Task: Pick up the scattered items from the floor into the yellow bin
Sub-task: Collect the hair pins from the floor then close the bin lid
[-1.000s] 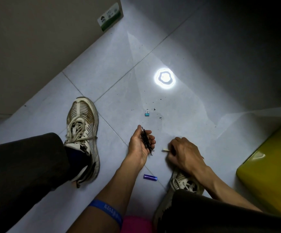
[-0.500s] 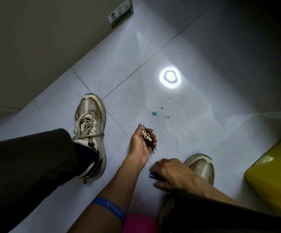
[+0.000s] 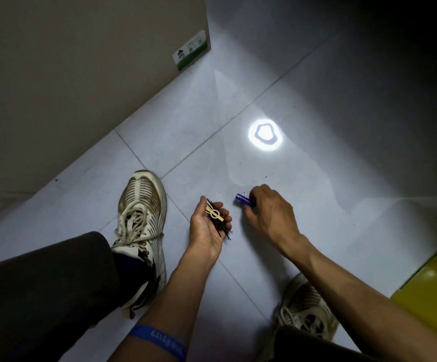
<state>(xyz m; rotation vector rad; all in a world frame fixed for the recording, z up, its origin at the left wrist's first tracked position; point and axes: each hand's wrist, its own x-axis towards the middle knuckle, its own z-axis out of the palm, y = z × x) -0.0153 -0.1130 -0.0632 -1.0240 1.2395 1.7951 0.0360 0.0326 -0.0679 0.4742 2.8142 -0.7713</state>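
Purple cylinder [image 3: 243,200] now in right hand [image 3: 269,214], seemingly beside binder clip [image 3: 243,193].

left grip [image 3: 207,226] cupped upward, right grip [image 3: 269,207] curled

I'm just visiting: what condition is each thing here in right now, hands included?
Left hand: palm up, cupped, holds pins and clip.
Black pins: bunched in left palm.
Wooden clip: lying on the pins.
Right hand: grips the purple battery.
Purple battery: held low over the floor.
Binder clip: at the right fingertips, mostly hidden.
Yellow bin: only its corner shows.
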